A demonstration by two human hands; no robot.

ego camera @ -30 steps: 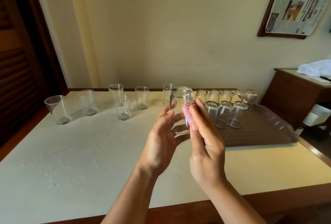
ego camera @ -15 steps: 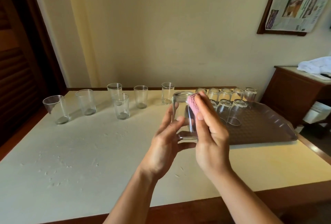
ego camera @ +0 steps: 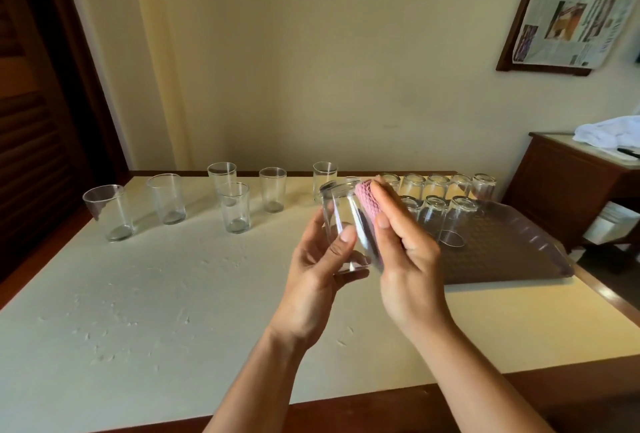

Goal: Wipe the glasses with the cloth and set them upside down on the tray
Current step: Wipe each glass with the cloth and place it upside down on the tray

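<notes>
My left hand (ego camera: 317, 271) grips a clear glass (ego camera: 337, 221) above the table, thumb on its near side, its rim up and tilted a little left. My right hand (ego camera: 403, 252) presses a folded pink cloth (ego camera: 367, 206) against the glass's right side. Several upright glasses (ego camera: 235, 206) stand in a loose row at the back left of the table. A brown tray (ego camera: 512, 252) at the right holds several glasses set upside down (ego camera: 457, 219) in two rows along its far side.
The cream table (ego camera: 156, 294) has a wooden edge and meets the wall at the back. A dark shuttered door is at the left. A wooden side cabinet (ego camera: 568, 187) with a white cloth on top stands at the right.
The glass has tipped slightly to the left and turned in my left hand. My right hand has slid the pink cloth along its side.
</notes>
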